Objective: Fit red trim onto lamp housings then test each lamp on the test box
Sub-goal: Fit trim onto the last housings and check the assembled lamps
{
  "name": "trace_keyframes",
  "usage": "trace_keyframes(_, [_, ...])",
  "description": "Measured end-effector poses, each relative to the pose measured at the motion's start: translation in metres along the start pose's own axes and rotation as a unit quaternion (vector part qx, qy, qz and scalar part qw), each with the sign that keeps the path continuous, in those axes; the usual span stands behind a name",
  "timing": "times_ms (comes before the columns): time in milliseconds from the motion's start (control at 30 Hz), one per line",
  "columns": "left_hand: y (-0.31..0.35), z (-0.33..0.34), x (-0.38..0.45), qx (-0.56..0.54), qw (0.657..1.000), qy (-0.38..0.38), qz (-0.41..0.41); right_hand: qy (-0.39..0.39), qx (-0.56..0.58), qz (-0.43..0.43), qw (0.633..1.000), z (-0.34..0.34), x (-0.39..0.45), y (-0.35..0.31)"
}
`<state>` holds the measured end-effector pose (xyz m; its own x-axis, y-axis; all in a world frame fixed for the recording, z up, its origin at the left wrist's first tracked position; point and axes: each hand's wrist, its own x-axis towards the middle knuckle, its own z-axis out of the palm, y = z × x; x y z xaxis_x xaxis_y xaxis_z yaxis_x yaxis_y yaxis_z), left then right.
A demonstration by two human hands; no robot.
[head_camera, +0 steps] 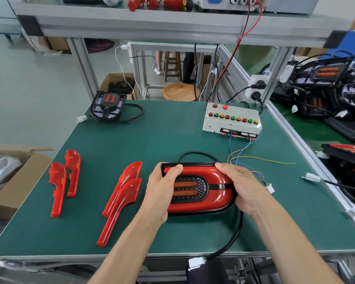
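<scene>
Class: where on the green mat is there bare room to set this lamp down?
Bare: the mat's middle, between the bare housing and test box; also its right edge. Crowded: the left, with red trims, and the test leads.

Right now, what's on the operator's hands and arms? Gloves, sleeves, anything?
Nothing worn that shows: the left hand and right hand are bare, no gloves, rings or watch visible. Both forearms are bare to the frame's bottom edge; no sleeves, straps or cables on them.

Green-topped workbench [131,140], wooden stool [172,64], grey floor [39,89]
</scene>
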<state>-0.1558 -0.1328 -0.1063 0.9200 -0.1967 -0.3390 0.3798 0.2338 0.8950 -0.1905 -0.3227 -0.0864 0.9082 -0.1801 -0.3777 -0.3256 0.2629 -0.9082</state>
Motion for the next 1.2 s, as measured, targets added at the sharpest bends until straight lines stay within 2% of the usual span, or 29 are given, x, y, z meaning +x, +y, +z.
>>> trace_keyframes(433, [0.002,0.001,0.001,0.022,1.000,0.008,0.000,0.006,0.023,-0.007,1.000,0.002,0.001,0.009])
trace_keyframes(567, [0.001,0.001,-0.001,0.013,1.000,-0.015,-0.002,0.004,-0.001,-0.028,1.000,-0.001,0.003,0.008])
trace_keyframes(667, [0.002,-0.001,-0.001,0.013,0.999,-0.042,-0.010,-0.026,0.024,-0.010,0.999,-0.007,0.003,0.006])
trace_keyframes(800, [0.005,-0.002,0.003,0.005,0.999,-0.029,-0.035,-0.085,0.067,-0.029,0.994,-0.016,0.000,0.006])
trace_keyframes(1033, [0.005,-0.010,0.007,0.008,0.996,-0.060,-0.063,-0.036,0.056,-0.043,0.997,-0.014,0.002,0.004])
trace_keyframes(1200, [0.005,-0.010,0.006,0.009,0.998,-0.037,-0.050,-0.087,0.060,-0.009,0.994,-0.013,-0.001,0.004])
